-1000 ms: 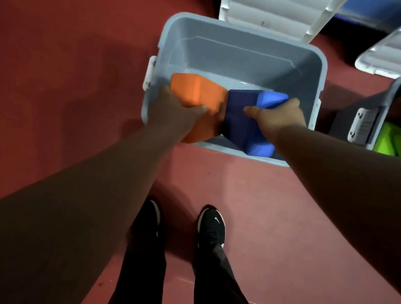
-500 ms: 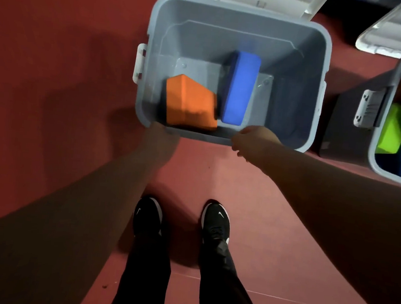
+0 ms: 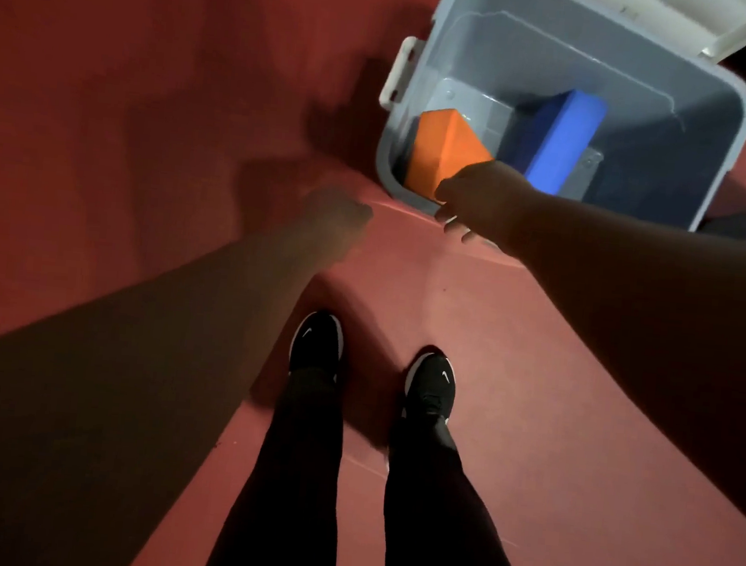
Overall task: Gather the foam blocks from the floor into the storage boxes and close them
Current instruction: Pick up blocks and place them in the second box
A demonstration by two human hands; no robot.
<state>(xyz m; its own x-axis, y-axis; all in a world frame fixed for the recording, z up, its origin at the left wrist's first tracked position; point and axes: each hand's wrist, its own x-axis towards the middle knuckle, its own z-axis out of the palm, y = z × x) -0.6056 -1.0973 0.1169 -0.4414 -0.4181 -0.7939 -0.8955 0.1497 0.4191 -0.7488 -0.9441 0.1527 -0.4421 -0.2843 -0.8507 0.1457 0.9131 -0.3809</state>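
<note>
At 1 o'clock on the red floor (image 3: 154, 83) stands the open grey storage box (image 3: 563, 42), its white lid (image 3: 701, 18) tipped back behind it. Inside, an orange foam block (image 3: 446, 149) leans at 9 o'clock and a blue foam block (image 3: 564, 137) stands mid-box. The right hand (image 3: 478, 197) hovers over the near rim, fingers slack, empty. The left hand (image 3: 336, 216) is too blurred to tell its grip
</note>
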